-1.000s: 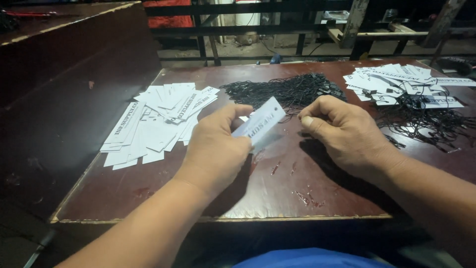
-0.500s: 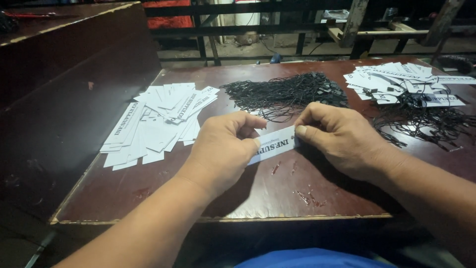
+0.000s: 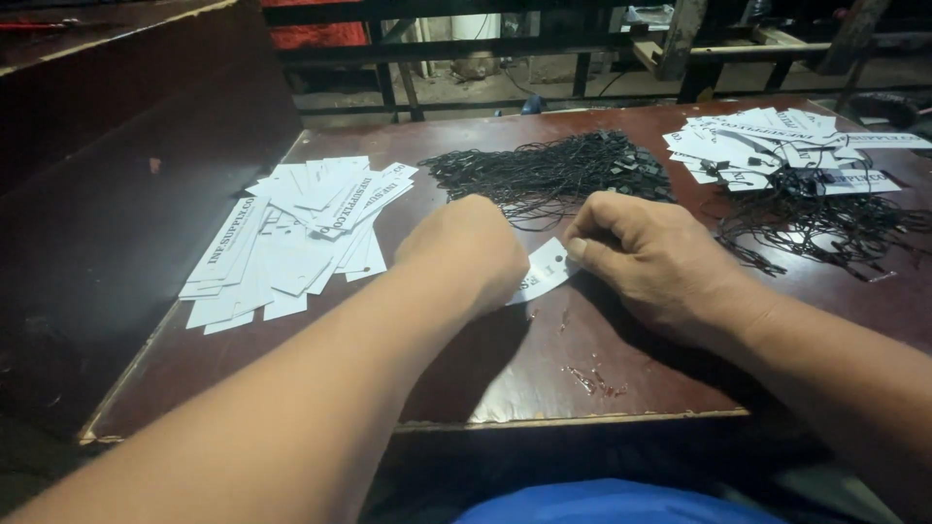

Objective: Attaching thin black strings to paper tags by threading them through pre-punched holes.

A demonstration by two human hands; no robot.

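Observation:
A white paper tag (image 3: 542, 272) with a small hole near one end lies flat on the dark red table (image 3: 505, 378). My left hand (image 3: 466, 247) covers its left end. My right hand (image 3: 650, 257) pinches its right end between thumb and forefinger. Just behind both hands lies a heap of thin black strings (image 3: 558, 175). A loose pile of white tags (image 3: 296, 233) sits to the left of my left hand.
A second pile of white tags (image 3: 777, 146), mixed with black strings (image 3: 825, 228), lies at the far right of the table. A dark wooden bench (image 3: 126, 146) runs along the left. Metal rails (image 3: 485, 49) stand behind the table.
The tag was raised and tilted between both hands a second ago; it has come down flat on the table. Both hands moved slightly nearer to me and lower.

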